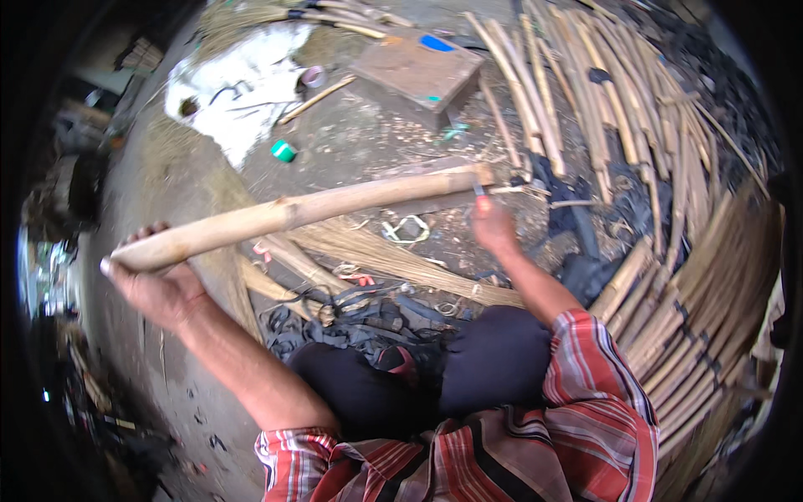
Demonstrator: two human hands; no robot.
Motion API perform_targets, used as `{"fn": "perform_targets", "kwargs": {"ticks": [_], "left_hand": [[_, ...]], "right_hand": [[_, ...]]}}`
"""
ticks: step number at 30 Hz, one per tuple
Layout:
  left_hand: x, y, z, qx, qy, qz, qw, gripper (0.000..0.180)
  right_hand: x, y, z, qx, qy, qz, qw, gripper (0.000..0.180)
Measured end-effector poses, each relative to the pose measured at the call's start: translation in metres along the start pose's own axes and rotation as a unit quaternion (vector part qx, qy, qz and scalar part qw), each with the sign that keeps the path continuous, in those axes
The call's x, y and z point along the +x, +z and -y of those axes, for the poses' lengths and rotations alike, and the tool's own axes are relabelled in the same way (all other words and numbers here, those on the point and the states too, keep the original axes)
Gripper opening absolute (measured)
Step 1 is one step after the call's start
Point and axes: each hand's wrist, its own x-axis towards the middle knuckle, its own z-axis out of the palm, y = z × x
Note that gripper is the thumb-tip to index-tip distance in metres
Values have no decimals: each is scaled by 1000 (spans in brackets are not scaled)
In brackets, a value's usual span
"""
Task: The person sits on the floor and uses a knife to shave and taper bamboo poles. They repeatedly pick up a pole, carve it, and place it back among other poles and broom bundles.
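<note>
A pale bamboo pole (293, 211) slants across the space in front of my knees, its right end a little farther away than its left. My left hand (166, 289) grips the left end, thumb at the tip and fingers curled behind it. In my right hand (495, 230), closed, is a small knife (480, 201) with an orange-red handle. Its short metal blade meets or nearly meets the underside of the pole's right end; blur hides exact contact. Below the pole lies a bundle of thin straw stalks (381, 255).
Dark rubber strips (368, 314) lie before my knees. A low wooden table (418, 67) stands ahead, with a white sheet (234, 84) and a green cup (283, 151) to its left. Many poles (585, 84) lie at far right; brooms (677, 351) are stacked at near right.
</note>
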Motion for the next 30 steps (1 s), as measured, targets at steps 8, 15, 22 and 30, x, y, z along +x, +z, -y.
{"fn": "perform_targets", "kwargs": {"ticks": [8, 15, 22, 30], "left_hand": [[-11, 5, 0, -26, 52, 10, 998, 37], [-20, 10, -9, -32, 33, 54, 997, 40], [-14, 11, -2, -22, 59, 7, 998, 39], [-11, 6, 1, 29, 68, 32, 997, 38]], "right_hand": [[0, 8, -4, 5, -97, 54, 994, 32], [-8, 3, -1, 21, -85, 28, 996, 30], [-3, 2, 13, 25, 7, 57, 998, 28], [0, 10, 10, 70, -29, 69, 995, 28]]}}
